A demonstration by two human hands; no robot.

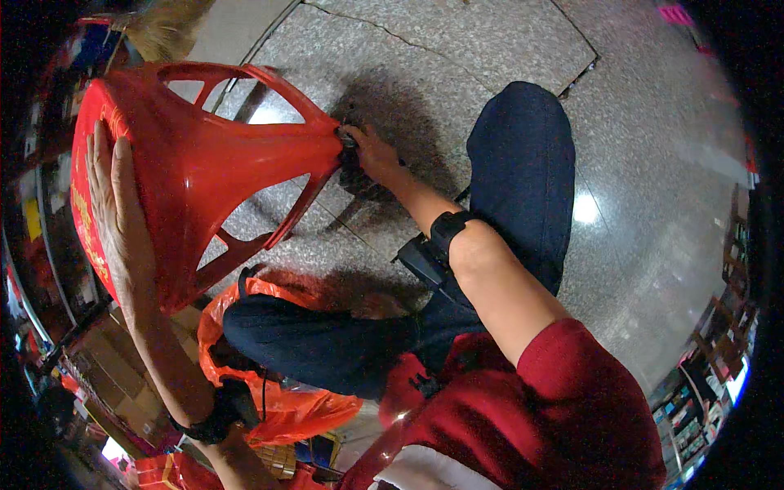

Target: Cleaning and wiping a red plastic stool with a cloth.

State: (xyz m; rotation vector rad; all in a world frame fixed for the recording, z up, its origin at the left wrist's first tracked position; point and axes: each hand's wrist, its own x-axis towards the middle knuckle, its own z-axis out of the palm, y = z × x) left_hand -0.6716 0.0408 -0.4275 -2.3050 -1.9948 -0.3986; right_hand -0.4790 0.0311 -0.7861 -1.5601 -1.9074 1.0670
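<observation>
A red plastic stool [239, 153] with open cut-outs between its legs lies tilted on its side at the left, its seat facing left with yellow markings. Across the seat lies my left hand [113, 196], palm against it and fingers stretched out together. My right hand [367, 150] is closed at the narrow pointed end of the stool, around a small dark object [347, 139] that touches the plastic there. What this object is cannot be made out. Both forearms wear black straps.
An orange plastic bag [294, 410] lies beside my bent left knee. Cardboard boxes [116, 361] stand at the lower left, near shelves with goods. A straw-coloured broom head [162, 27] is at the upper left. The floor is speckled stone tile [429, 37] with cracks.
</observation>
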